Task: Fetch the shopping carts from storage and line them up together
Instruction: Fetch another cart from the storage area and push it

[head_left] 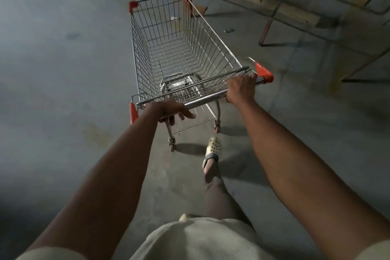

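Both hands wrapped around the handle bar (202, 99) of an empty wire cart (179, 48) on a concrete floor (63, 69), left hand (171, 110) near the left end, right hand (241, 87) near the right, fingers closed over it, metal racks (316, 6) ahead right.

Shopping cart (179, 53) ahead; metal racks (316, 6) right.
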